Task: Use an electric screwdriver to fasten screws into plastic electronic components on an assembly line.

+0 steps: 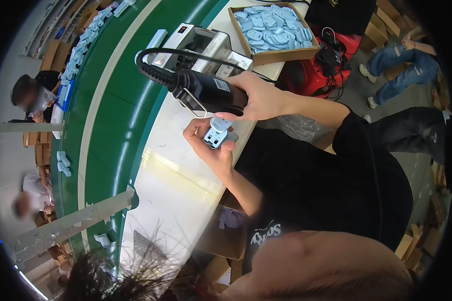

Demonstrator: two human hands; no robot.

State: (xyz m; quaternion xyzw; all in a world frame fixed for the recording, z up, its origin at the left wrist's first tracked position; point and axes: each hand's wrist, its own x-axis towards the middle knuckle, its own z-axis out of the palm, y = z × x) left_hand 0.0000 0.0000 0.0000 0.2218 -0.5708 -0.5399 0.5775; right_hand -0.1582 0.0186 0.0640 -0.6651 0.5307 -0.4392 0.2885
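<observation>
My right hand (260,95) is closed around a black corded electric screwdriver (203,90) with a wire hanging loop. The tool's tip is hidden by the hand. Just below it, my left hand (213,155) grips a light blue plastic housing (216,138) with dark square openings, thumb on its near side. A rounded light blue piece (220,123) shows right at the housing's upper end, close to the right fingers; whether it is joined to the housing I cannot tell. Both hands are over the white bench (171,173).
A metal screw feeder (201,42) stands beyond the tool, its cable looping over. A cardboard box (281,56) full of light blue parts sits at the bench's far end. Left runs a green conveyor belt (110,110), crossed by a metal bar (75,220). Other people work across it.
</observation>
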